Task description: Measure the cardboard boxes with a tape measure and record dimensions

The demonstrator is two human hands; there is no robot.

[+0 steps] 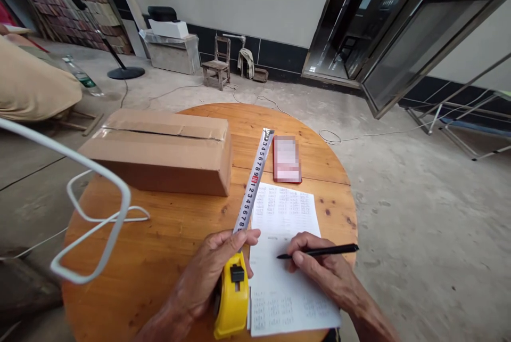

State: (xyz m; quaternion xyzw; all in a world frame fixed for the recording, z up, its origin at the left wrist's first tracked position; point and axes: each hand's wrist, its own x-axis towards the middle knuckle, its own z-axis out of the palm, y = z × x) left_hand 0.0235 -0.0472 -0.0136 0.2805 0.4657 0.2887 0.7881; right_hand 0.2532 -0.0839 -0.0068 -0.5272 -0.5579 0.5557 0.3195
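My left hand (213,262) is closed around a yellow tape measure (235,299), thumb and fingers pinching the blade near the case mouth. The white blade (254,179) runs out away from me, its metal hook up beside a red-edged box or phone (286,160) whose face is blurred. Between the fingers of my right hand (319,265) is a black pen (331,250), its tip over the middle of a white printed sheet (275,278). Rows of small print show at the sheet's top and bottom. The right hand's edge rests on the paper.
A closed cardboard box (171,155) sits on the left of the round wooden table (335,193). A bent white tube or cable (120,214) arches across the near left. Beyond lie a small chair (217,62), a stand base (125,72), a bottle (85,80) and floor cables.
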